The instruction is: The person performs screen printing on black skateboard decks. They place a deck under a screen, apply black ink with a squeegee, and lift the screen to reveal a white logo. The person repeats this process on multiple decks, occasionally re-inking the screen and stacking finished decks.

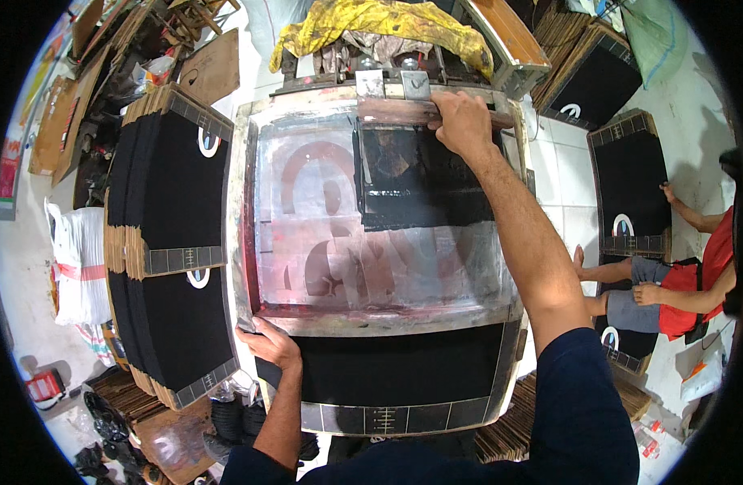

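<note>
A printing screen in a worn, ink-smeared frame (379,322) lies over a board covered in black fabric (400,360). Its mesh shows pale arched shapes, with dark ink (420,182) across the upper right. My right hand (460,121) is closed on a wooden squeegee (396,109) lying along the screen's top edge. My left hand (270,343) grips the frame's lower-left corner with its fingers curled round it. Two metal clamps (370,83) stand at the top, beside a yellow stained cloth (379,32).
Stacked boards with black fabric (169,174) stand at the left, near a white sack (79,283). More fabric boards (630,174) are on the right, where another person in red and grey shorts (687,295) sits, one hand touching a board. Cardboard piles (501,412) lie below.
</note>
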The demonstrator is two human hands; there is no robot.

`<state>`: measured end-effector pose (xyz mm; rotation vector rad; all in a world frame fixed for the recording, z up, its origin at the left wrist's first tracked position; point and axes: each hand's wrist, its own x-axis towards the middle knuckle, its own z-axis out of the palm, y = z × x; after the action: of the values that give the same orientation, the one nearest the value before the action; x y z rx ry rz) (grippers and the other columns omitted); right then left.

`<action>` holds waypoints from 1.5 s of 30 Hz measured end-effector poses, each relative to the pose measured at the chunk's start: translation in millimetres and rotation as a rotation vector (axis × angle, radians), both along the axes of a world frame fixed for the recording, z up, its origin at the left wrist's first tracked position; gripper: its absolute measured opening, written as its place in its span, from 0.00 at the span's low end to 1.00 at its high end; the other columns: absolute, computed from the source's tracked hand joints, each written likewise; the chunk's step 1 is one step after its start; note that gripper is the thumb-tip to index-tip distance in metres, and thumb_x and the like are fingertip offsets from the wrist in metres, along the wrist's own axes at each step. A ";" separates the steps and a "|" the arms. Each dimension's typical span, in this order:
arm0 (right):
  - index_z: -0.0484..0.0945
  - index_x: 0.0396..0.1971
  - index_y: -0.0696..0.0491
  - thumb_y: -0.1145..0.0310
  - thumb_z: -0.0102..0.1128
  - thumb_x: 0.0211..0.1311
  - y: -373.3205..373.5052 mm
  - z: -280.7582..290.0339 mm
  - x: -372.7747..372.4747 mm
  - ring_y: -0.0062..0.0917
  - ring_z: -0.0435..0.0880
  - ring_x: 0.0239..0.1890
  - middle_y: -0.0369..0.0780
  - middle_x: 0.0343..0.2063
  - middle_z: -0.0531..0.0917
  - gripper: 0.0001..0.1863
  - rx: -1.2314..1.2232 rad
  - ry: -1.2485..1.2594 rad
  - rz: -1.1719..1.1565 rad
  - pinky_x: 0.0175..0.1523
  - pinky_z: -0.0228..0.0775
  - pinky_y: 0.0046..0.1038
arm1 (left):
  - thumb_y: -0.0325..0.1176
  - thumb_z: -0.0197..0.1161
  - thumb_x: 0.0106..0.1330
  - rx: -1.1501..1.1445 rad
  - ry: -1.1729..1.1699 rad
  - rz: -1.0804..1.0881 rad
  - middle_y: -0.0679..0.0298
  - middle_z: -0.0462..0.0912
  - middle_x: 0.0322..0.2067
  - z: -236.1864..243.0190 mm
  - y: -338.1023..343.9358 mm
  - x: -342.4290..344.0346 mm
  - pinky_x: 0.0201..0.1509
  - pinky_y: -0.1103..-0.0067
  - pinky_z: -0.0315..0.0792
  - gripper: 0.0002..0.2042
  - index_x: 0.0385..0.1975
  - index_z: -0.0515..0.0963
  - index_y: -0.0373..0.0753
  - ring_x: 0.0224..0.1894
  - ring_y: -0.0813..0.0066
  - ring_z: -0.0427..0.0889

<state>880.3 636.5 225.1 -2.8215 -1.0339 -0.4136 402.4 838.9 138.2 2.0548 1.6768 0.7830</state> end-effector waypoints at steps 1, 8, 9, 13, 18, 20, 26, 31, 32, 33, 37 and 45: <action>0.82 0.38 0.48 0.65 0.76 0.50 -3.4 -0.4 -8.4 0.34 0.86 0.45 0.37 0.34 0.86 0.15 0.000 0.011 0.011 0.47 0.71 0.43 | 0.46 0.53 0.80 -0.015 0.000 0.002 0.29 0.72 0.59 -0.4 -0.1 0.3 0.64 0.52 0.66 0.31 0.69 0.61 0.23 0.59 0.32 0.74; 0.81 0.41 0.49 0.73 0.78 0.41 -52.9 18.9 -151.6 0.33 0.82 0.48 0.36 0.40 0.84 0.23 -0.024 0.156 -0.035 0.51 0.69 0.40 | 0.48 0.56 0.78 -0.076 -0.014 -0.048 0.28 0.75 0.56 3.0 6.5 -7.1 0.62 0.54 0.70 0.34 0.68 0.60 0.22 0.56 0.34 0.78; 0.81 0.42 0.49 0.73 0.77 0.40 -56.5 18.2 -165.9 0.32 0.81 0.48 0.36 0.40 0.84 0.23 0.004 0.141 -0.025 0.51 0.69 0.40 | 0.47 0.60 0.76 -0.232 -0.237 -0.136 0.29 0.77 0.54 7.4 8.0 -11.8 0.62 0.56 0.71 0.35 0.69 0.58 0.21 0.55 0.39 0.80; 0.81 0.42 0.49 0.74 0.76 0.41 -66.2 11.1 -188.5 0.31 0.80 0.48 0.34 0.41 0.83 0.24 0.061 0.129 -0.007 0.51 0.68 0.39 | 0.37 0.82 0.53 -0.134 -0.161 -0.564 0.36 0.59 0.71 30.0 19.4 -29.0 0.78 0.60 0.55 0.54 0.75 0.51 0.26 0.72 0.47 0.64; 0.80 0.41 0.49 0.76 0.74 0.44 -65.7 13.5 -183.4 0.32 0.79 0.48 0.34 0.39 0.82 0.21 0.088 0.102 0.012 0.51 0.67 0.38 | 0.25 0.87 0.39 -0.171 -0.167 -0.623 0.44 0.57 0.74 38.3 21.8 -26.8 0.81 0.62 0.49 0.62 0.77 0.52 0.32 0.76 0.51 0.57; 0.80 0.41 0.49 0.76 0.73 0.45 -61.8 21.1 -177.7 0.33 0.80 0.47 0.35 0.38 0.82 0.20 0.135 0.077 0.025 0.50 0.67 0.38 | 0.29 0.88 0.41 -0.197 -0.324 -0.560 0.48 0.62 0.72 38.6 21.8 -26.4 0.81 0.60 0.50 0.60 0.76 0.54 0.31 0.76 0.53 0.59; 0.80 0.45 0.51 0.73 0.74 0.50 -57.4 46.2 -132.9 0.40 0.81 0.46 0.39 0.39 0.85 0.20 0.129 0.214 0.061 0.50 0.68 0.41 | 0.50 0.88 0.42 -0.101 -0.329 -0.639 0.46 0.61 0.70 40.6 26.2 -34.8 0.77 0.60 0.58 0.64 0.76 0.51 0.33 0.72 0.54 0.63; 0.82 0.47 0.50 0.69 0.78 0.49 -60.5 40.5 -134.9 0.36 0.83 0.46 0.38 0.38 0.86 0.23 0.015 0.340 0.075 0.51 0.69 0.41 | 0.39 0.90 0.38 -0.209 -0.375 -0.571 0.46 0.61 0.71 42.1 23.4 -29.8 0.78 0.61 0.59 0.66 0.78 0.48 0.37 0.72 0.53 0.63; 0.82 0.47 0.49 0.68 0.78 0.49 -59.2 37.3 -130.4 0.36 0.84 0.47 0.38 0.39 0.86 0.23 0.025 0.339 0.090 0.52 0.69 0.42 | 0.36 0.91 0.37 -0.257 -0.410 -0.549 0.47 0.59 0.72 43.0 22.2 -28.1 0.79 0.61 0.57 0.67 0.78 0.47 0.37 0.73 0.53 0.62; 0.82 0.47 0.49 0.68 0.78 0.49 -56.2 34.5 -120.7 0.37 0.84 0.48 0.38 0.40 0.86 0.23 -0.006 0.339 0.084 0.52 0.69 0.42 | 0.35 0.91 0.37 -0.256 -0.418 -0.550 0.47 0.60 0.72 44.4 21.7 -27.2 0.78 0.61 0.59 0.67 0.78 0.47 0.38 0.73 0.54 0.63; 0.83 0.48 0.48 0.62 0.79 0.48 -28.1 28.9 -28.6 0.40 0.85 0.54 0.41 0.47 0.88 0.25 -0.091 0.377 0.085 0.56 0.70 0.47 | 0.33 0.90 0.40 -0.255 -0.377 -0.518 0.48 0.62 0.70 51.3 19.0 -24.3 0.77 0.62 0.60 0.66 0.78 0.46 0.39 0.71 0.54 0.65; 0.79 0.61 0.44 0.55 0.80 0.47 11.3 24.6 67.6 0.41 0.79 0.62 0.42 0.56 0.83 0.37 -0.058 0.229 0.067 0.65 0.66 0.51 | 0.30 0.89 0.40 -0.254 -0.405 -0.539 0.47 0.63 0.69 58.0 15.7 -23.7 0.76 0.62 0.61 0.65 0.78 0.46 0.39 0.70 0.54 0.66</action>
<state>947.9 647.7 249.8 -2.7903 -1.1026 -0.0529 378.8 854.6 196.2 1.8773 0.8930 0.6937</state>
